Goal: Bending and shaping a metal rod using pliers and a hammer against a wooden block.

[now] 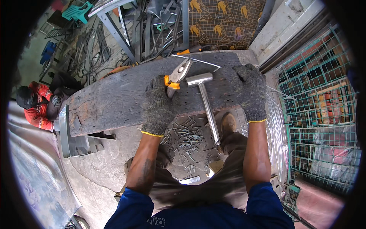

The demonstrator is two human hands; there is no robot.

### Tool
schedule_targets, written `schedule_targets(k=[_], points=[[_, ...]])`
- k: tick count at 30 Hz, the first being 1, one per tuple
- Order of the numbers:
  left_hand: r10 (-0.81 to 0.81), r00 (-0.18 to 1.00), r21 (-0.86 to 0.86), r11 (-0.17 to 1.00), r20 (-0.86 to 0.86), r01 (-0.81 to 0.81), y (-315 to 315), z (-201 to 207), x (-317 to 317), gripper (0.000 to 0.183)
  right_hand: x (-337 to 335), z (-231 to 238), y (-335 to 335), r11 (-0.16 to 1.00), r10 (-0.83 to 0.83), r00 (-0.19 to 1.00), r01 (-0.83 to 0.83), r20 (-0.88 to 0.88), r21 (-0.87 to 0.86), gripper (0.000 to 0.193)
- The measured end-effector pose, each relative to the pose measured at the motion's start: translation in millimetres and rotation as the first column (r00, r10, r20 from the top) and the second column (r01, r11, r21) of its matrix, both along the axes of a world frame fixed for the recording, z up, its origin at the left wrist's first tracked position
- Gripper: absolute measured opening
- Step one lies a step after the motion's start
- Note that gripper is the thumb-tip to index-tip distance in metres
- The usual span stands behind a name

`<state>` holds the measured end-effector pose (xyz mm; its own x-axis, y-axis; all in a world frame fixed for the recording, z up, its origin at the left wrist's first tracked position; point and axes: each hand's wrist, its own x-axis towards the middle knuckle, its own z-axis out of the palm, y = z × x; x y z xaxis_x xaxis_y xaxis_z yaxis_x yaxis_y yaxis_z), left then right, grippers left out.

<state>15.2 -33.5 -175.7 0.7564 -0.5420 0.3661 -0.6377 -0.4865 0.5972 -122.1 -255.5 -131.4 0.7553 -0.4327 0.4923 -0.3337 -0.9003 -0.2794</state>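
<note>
The left grip [157, 105], in a dark knitted glove, is wrapped around the orange handles of the pliers [178, 73], whose head points up and away over the desk [110, 97]. The right grip [251, 91], gloved alike, is at the desk's right end with its fingers bent; I cannot tell whether it is pinching anything.

Between the two, a T-shaped metal hammer [206, 103] has its head over the desk and its handle reaching past the near edge. Just beyond the pliers, a thin bent rod [196, 61] lies by the far edge. The widest bare stretch of desk is left of the pliers. To the right, room is narrower: a green wire mesh [320, 114] stands beyond the right grip. Below the near edge, short metal pieces [188, 139] litter the floor [97, 173].
</note>
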Motion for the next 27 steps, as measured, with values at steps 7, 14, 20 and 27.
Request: schedule_targets(k=[7, 14, 20, 27], points=[[-0.017, 1.0, -0.016, 1.0, 0.018, 0.018, -5.3, -0.2, -5.8, 0.034, -0.4, 7.9, 3.6, 0.999, -0.005, 0.999, 0.006, -0.04, 0.047, 0.028], [-0.379, 0.536, -0.472, 0.88, -0.755, -0.043, -11.8, -23.6, -17.6, 0.033, 8.6, -9.1, 7.7, 0.934, 0.021, 0.995, -0.055, 0.098, 0.353, 0.023], [-0.685, -0.142, -0.624, 0.715, -0.714, -0.315, -10.2, -12.3, -39.2, 0.024, 11.5, -18.0, 11.0, 0.871, 0.072, 0.972, -0.171, 0.226, 0.46, 0.034], [-0.68, -0.353, -0.651, 0.728, -0.643, -0.218, 4.7, -27.6, -44.8, 0.025, 9.2, -2.9, 15.0, 0.768, 0.028, 0.954, -0.212, 0.298, 0.605, 0.024]])
